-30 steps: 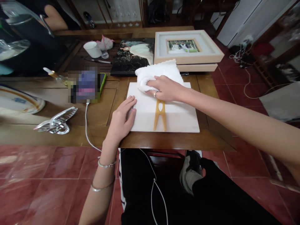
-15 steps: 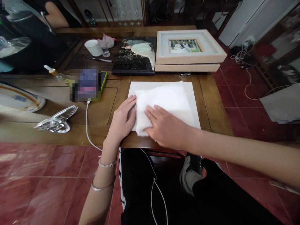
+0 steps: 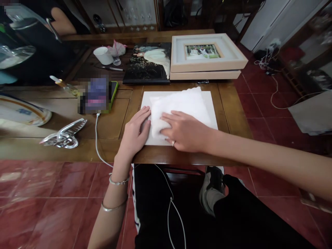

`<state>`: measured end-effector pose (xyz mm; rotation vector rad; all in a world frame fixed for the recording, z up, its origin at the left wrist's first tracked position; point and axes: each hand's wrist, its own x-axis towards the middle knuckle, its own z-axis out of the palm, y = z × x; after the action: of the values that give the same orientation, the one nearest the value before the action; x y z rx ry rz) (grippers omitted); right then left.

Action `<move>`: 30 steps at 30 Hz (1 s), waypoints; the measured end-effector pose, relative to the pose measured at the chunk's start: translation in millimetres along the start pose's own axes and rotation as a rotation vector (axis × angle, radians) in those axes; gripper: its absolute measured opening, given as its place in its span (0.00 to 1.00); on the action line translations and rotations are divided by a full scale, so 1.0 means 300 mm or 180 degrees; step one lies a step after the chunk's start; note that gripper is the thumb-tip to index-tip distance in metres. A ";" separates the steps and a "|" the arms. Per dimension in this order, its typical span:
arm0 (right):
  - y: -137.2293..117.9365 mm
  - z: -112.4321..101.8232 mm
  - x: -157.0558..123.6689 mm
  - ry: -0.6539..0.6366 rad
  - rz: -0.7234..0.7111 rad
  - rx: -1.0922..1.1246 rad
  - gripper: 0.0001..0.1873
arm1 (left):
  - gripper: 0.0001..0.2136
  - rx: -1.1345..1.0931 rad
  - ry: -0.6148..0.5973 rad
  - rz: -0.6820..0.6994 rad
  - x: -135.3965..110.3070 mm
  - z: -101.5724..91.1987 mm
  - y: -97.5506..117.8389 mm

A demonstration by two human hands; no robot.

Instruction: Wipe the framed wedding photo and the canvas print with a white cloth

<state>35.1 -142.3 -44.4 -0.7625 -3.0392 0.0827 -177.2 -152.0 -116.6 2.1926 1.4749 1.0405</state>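
Observation:
A flat white board [image 3: 153, 141] lies on the wooden table near its front edge. On top of it is a fluffy white cloth [image 3: 178, 102], folded and covering most of the board. My right hand [image 3: 183, 133], a ring on one finger, presses down on the cloth's lower left part, its fingers bunching the fabric. My left hand [image 3: 136, 129] rests with fingers outstretched along the board's left edge, beside the cloth and holding nothing.
Behind the board are a dark photo panel [image 3: 149, 64] and stacked pale picture frames [image 3: 209, 64]. To the left are a charging phone [image 3: 95, 95], dropper bottle [image 3: 64, 85], silver hair claw [image 3: 63, 135], plate [image 3: 26, 110] and white cup [image 3: 103, 55]. A person's arm [image 3: 63, 22] shows far left.
My right hand has moved slightly away from the table's front edge, pushing the cloth's near edge with it and bunching it. My left hand has stayed in place.

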 end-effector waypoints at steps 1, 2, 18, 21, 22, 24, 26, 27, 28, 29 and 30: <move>0.027 -0.001 0.014 -0.0032 0.0098 0.0040 0.14 | 0.17 -0.0008 -0.0011 -0.0001 0.000 0.000 0.001; 0.053 -0.003 0.029 -0.0054 0.0206 0.0087 0.14 | 0.17 -0.0013 -0.0017 -0.0009 -0.001 0.000 0.002; 0.209 0.013 0.170 0.0167 0.0408 -0.0192 0.14 | 0.20 0.0138 0.0069 -0.0175 0.000 -0.004 0.022; 0.150 0.035 0.165 0.0214 0.0051 -0.0356 0.14 | 0.20 0.0173 0.0318 -0.0155 -0.002 -0.009 0.031; 0.129 0.041 0.160 0.0243 -0.0074 -0.0358 0.14 | 0.20 0.0160 0.0448 -0.0122 -0.002 -0.011 0.034; 0.085 0.050 0.142 0.0307 -0.0307 -0.0354 0.13 | 0.19 0.0105 0.0656 -0.0047 -0.002 -0.014 0.037; 0.041 0.053 0.114 0.0356 -0.0529 -0.0362 0.12 | 0.19 0.0054 0.0717 0.0035 -0.002 -0.016 0.040; 0.018 0.052 0.096 0.0369 -0.0632 -0.0366 0.12 | 0.19 0.0047 0.0715 0.0071 -0.002 -0.017 0.041; -0.002 0.050 0.077 0.0372 -0.0735 -0.0367 0.12 | 0.19 0.0054 0.0714 0.0097 -0.001 -0.018 0.043; -0.021 0.047 0.057 0.0369 -0.0842 -0.0361 0.12 | 0.19 0.0076 0.0716 0.0107 -0.001 -0.018 0.044; -0.038 0.044 0.036 0.0358 -0.0949 -0.0347 0.12 | 0.19 0.0110 0.0718 0.0097 -0.001 -0.019 0.045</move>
<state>20.0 -147.7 -56.9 -0.2974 -3.0275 -0.1242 -172.0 -158.9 -104.7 2.1863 1.5669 1.3191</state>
